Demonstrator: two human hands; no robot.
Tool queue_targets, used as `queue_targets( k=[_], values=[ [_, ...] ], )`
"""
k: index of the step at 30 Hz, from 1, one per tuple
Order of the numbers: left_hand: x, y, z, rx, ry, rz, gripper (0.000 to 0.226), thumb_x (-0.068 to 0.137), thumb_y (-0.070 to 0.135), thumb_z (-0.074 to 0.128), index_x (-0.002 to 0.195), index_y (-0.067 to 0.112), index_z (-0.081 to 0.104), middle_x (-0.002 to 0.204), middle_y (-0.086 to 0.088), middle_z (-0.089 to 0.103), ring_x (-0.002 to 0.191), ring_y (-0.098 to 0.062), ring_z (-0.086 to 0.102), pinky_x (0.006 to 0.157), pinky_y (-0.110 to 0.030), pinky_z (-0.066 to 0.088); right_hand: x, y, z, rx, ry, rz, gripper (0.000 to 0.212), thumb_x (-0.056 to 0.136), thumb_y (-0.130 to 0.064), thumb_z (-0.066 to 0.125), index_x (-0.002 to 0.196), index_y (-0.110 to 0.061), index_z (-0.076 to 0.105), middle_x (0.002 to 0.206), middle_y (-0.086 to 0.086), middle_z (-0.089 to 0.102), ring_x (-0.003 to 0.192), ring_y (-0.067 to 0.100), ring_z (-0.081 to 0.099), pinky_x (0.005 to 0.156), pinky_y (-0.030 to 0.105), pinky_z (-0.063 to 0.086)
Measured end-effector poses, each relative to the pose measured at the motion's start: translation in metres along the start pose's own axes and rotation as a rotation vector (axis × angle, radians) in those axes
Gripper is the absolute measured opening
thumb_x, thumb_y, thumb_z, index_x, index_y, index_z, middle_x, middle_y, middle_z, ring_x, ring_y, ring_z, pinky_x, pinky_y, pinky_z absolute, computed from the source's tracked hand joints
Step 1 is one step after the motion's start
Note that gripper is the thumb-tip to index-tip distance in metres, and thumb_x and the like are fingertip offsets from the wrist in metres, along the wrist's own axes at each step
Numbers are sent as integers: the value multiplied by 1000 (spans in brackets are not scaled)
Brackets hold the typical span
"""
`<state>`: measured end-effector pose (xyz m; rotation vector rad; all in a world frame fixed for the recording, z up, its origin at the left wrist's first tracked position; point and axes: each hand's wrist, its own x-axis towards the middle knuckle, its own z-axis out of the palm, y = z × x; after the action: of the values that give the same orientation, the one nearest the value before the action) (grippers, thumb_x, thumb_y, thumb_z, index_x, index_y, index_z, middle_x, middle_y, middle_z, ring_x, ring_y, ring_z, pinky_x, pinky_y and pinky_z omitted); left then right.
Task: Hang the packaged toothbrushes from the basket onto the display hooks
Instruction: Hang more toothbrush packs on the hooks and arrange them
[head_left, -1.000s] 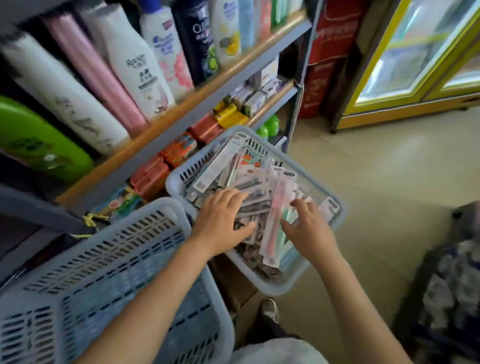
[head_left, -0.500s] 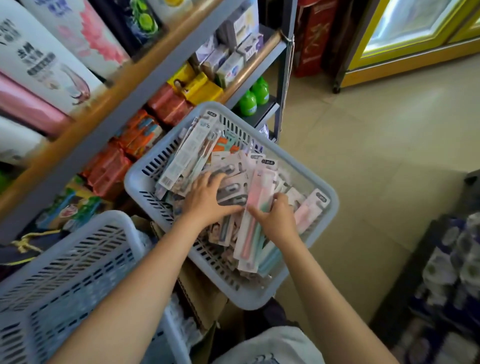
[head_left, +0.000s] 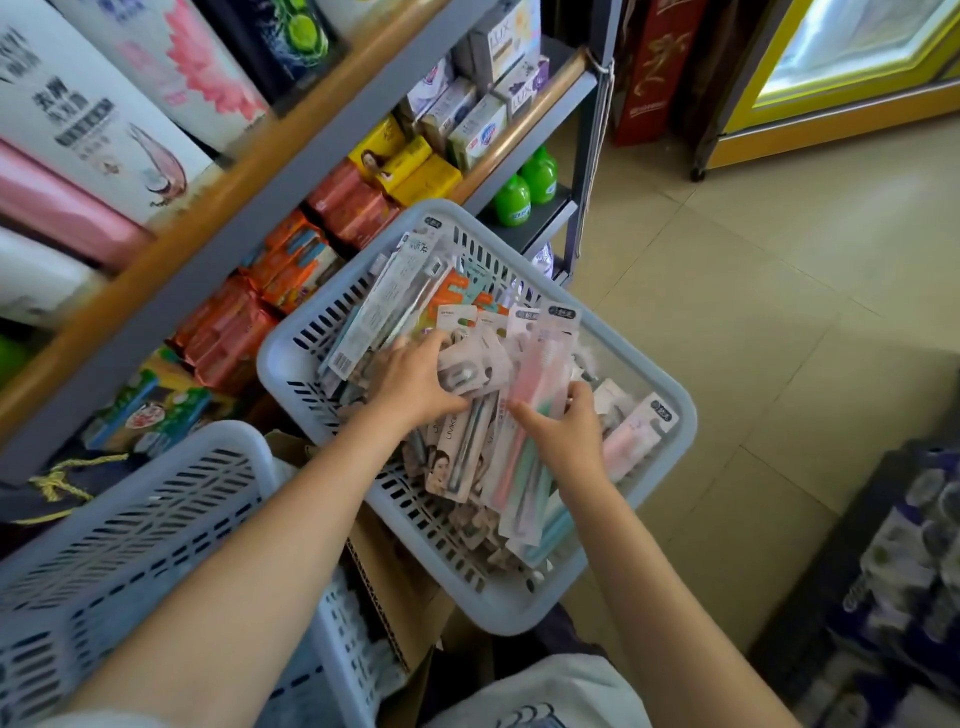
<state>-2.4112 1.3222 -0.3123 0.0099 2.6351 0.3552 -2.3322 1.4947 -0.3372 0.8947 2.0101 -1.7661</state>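
A grey slotted basket (head_left: 670, 415) full of several packaged toothbrushes sits in front of me. My left hand (head_left: 415, 382) grips a small bunch of grey and beige toothbrush packs (head_left: 470, 366) near the pile's middle. My right hand (head_left: 563, 434) pinches a long pack with pink and green toothbrushes (head_left: 535, 374) lying across the heap. More packs (head_left: 384, 306) lean on the basket's far wall. No display hooks are in view.
A second grey basket (head_left: 130, 551) stands at lower left beside a cardboard box (head_left: 395, 587). Shelves (head_left: 218, 249) on the left hold shampoo bottles, soap boxes and green bottles. A yellow-framed freezer (head_left: 831, 119) stands at far right, and wrapped goods (head_left: 909, 587) crowd the lower right.
The view has tilted down toward the basket. My left hand has closed round a bunch of packs and my right hand has moved onto the pink and green pack.
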Motion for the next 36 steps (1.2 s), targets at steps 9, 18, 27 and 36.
queue_targets(
  k=[9, 18, 27, 36],
  values=[
    [-8, 18, 7, -357, 62, -132, 85, 73, 46, 85, 144, 22, 44, 125, 5, 61, 111, -19, 59, 87, -30, 46, -3, -1, -6, 135, -65, -5, 49, 84, -32, 82, 116, -21, 46, 106, -7, 63, 91, 9, 66, 71, 24, 54],
    [-17, -3, 8, -694, -166, -322, 120, 59, 48, 94, 154, 12, 31, 155, -7, 42, 141, -28, 43, 115, -47, 38, -5, 5, 8, 188, -82, 42, 54, 83, -28, 84, 123, -21, 48, 111, -6, 66, 98, 13, 67, 79, 29, 54],
    [-33, -15, 11, -897, -205, -270, 85, 59, 33, 96, 132, 20, 55, 121, 2, 70, 115, -20, 65, 105, -47, 49, -16, 7, 7, 162, -32, -28, 47, 83, -26, 83, 118, -23, 51, 109, -7, 67, 97, 12, 67, 89, 39, 57],
    [-76, -9, -23, -1231, -25, -163, 54, 77, 11, 85, 126, 15, 63, 114, -6, 75, 106, -24, 71, 99, -49, 54, -67, -40, -13, 229, -167, -194, 46, 84, -30, 81, 125, -21, 61, 108, -6, 75, 94, 13, 74, 80, 33, 61]
  ],
)
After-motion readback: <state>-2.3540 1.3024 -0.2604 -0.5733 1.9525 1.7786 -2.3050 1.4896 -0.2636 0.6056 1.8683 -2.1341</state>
